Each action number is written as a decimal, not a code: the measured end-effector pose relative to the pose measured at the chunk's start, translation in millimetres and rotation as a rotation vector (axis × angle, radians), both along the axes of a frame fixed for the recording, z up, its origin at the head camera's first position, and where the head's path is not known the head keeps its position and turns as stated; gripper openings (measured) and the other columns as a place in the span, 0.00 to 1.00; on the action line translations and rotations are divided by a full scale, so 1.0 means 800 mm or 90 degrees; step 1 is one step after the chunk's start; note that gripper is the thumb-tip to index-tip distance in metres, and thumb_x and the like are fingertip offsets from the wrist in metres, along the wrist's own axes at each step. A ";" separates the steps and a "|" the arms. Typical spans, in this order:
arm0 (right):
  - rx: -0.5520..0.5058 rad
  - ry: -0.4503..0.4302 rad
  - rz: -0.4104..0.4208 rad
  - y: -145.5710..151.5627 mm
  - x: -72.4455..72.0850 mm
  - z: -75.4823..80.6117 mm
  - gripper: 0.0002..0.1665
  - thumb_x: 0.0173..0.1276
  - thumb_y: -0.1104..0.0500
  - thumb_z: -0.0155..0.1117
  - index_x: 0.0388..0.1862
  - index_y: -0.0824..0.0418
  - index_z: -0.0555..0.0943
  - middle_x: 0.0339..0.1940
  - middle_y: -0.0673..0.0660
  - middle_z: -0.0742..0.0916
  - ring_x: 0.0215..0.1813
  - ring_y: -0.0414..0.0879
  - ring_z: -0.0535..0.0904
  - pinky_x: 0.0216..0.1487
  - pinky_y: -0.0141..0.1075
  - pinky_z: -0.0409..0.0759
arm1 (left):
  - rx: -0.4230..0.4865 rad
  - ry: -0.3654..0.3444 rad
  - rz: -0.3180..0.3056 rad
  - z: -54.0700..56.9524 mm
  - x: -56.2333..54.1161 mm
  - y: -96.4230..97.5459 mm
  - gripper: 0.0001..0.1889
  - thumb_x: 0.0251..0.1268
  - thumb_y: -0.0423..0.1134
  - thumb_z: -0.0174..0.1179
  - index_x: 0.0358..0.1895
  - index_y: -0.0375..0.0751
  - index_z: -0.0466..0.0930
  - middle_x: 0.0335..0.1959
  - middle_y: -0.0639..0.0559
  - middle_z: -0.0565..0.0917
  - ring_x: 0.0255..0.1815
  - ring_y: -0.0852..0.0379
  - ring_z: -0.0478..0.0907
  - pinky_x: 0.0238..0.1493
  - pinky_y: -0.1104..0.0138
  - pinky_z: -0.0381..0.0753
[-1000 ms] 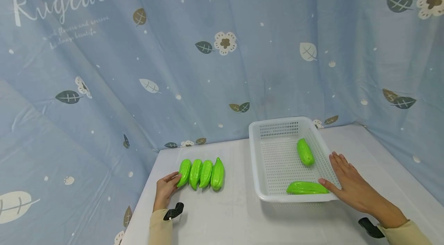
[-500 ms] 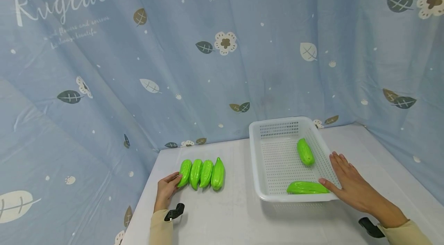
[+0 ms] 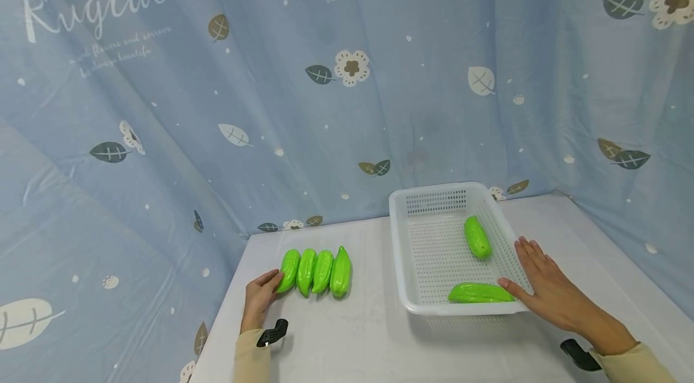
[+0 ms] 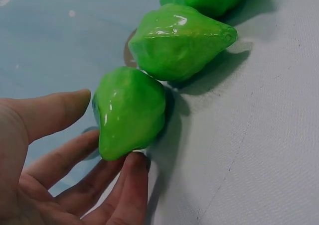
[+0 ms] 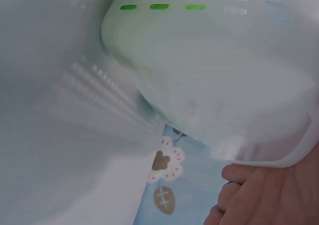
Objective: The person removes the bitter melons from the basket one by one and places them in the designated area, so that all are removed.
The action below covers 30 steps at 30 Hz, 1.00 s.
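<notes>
Several glossy, bright green bitter gourds lie side by side on the white table at the left. My left hand [image 3: 260, 295] is at the near end of the leftmost bitter gourd [image 3: 290, 270]. In the left wrist view, the fingertips [image 4: 134, 163] touch the underside of this bitter gourd [image 4: 132, 113], and the thumb stands close beside it. My right hand [image 3: 553, 292] rests with straight fingers along the right rim of the white plastic basket [image 3: 400, 250], its thumb over the near right corner. Inside the basket are two more bitter gourds, one near the right wall [image 3: 478, 238] and one along the front [image 3: 477, 293].
A pale blue curtain [image 3: 423, 118] with leaf and flower prints hangs behind and at both sides of the white table [image 3: 368, 323]. Bare tabletop separates the row of bitter gourds from the basket. A black wrist device [image 3: 273, 332] sits at each sleeve.
</notes>
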State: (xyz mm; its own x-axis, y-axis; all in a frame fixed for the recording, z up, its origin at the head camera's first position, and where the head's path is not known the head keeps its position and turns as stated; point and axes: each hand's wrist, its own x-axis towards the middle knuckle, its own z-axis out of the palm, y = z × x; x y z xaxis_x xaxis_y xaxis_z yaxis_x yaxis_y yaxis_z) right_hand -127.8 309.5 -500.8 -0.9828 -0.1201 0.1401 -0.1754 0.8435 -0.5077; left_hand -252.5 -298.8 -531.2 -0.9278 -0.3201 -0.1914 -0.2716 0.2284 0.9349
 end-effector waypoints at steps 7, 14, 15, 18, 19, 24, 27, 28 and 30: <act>-0.001 -0.007 0.003 0.000 -0.001 0.001 0.60 0.78 0.35 0.54 0.83 0.75 0.38 0.84 0.78 0.46 0.85 0.73 0.34 0.83 0.64 0.24 | -0.005 0.015 0.026 0.003 0.002 -0.006 0.26 0.76 0.46 0.61 0.68 0.30 0.77 0.63 0.32 0.81 0.44 0.66 0.81 0.42 0.75 0.84; 0.002 -0.005 0.006 0.001 -0.003 0.000 0.60 0.79 0.36 0.54 0.83 0.75 0.39 0.84 0.78 0.46 0.85 0.73 0.34 0.83 0.66 0.27 | -0.020 0.057 0.066 0.018 0.005 -0.008 0.25 0.76 0.46 0.60 0.66 0.31 0.79 0.63 0.34 0.82 0.46 0.63 0.83 0.53 0.65 0.87; 0.002 -0.004 0.006 0.001 -0.003 0.000 0.60 0.79 0.36 0.54 0.83 0.75 0.39 0.84 0.78 0.46 0.85 0.73 0.34 0.83 0.67 0.28 | -0.019 0.065 0.069 0.021 0.006 -0.007 0.25 0.76 0.46 0.60 0.66 0.30 0.79 0.63 0.36 0.82 0.44 0.65 0.82 0.53 0.65 0.87; 0.005 0.001 0.005 0.002 -0.004 0.001 0.60 0.79 0.36 0.54 0.83 0.75 0.39 0.84 0.78 0.47 0.85 0.73 0.34 0.82 0.68 0.29 | -0.016 0.082 0.077 0.029 0.007 -0.007 0.24 0.76 0.45 0.61 0.65 0.31 0.80 0.61 0.38 0.83 0.40 0.72 0.80 0.48 0.72 0.86; 0.006 0.002 0.005 0.002 -0.004 0.001 0.60 0.78 0.36 0.54 0.83 0.75 0.40 0.84 0.79 0.47 0.85 0.73 0.34 0.82 0.68 0.29 | -0.017 0.086 0.080 0.031 0.007 -0.006 0.24 0.76 0.45 0.61 0.65 0.32 0.80 0.61 0.39 0.83 0.38 0.73 0.80 0.46 0.74 0.85; 0.015 0.005 0.006 0.002 -0.003 0.001 0.60 0.78 0.35 0.54 0.83 0.75 0.40 0.84 0.78 0.46 0.86 0.72 0.34 0.83 0.63 0.23 | -0.021 0.107 0.078 0.048 0.008 0.001 0.22 0.76 0.46 0.61 0.65 0.34 0.81 0.60 0.41 0.84 0.38 0.74 0.80 0.43 0.78 0.83; 0.025 0.008 0.007 0.002 -0.002 0.001 0.59 0.79 0.35 0.54 0.83 0.75 0.40 0.84 0.77 0.45 0.86 0.72 0.33 0.83 0.59 0.18 | -0.016 0.119 0.067 0.063 0.009 0.010 0.22 0.75 0.44 0.62 0.64 0.35 0.82 0.55 0.46 0.87 0.38 0.73 0.81 0.43 0.77 0.83; 0.029 0.008 0.007 0.002 -0.002 0.002 0.59 0.79 0.35 0.53 0.83 0.75 0.40 0.85 0.77 0.45 0.86 0.71 0.33 0.82 0.56 0.16 | -0.015 0.122 0.064 0.067 0.010 0.014 0.22 0.75 0.44 0.63 0.64 0.34 0.82 0.53 0.48 0.88 0.38 0.73 0.81 0.43 0.77 0.83; 0.038 0.009 0.008 0.002 -0.002 0.002 0.59 0.79 0.35 0.53 0.83 0.75 0.40 0.85 0.76 0.43 0.86 0.70 0.31 0.82 0.54 0.14 | -0.008 0.133 0.056 0.077 0.011 0.023 0.21 0.75 0.43 0.63 0.63 0.34 0.82 0.51 0.52 0.88 0.39 0.73 0.82 0.43 0.78 0.84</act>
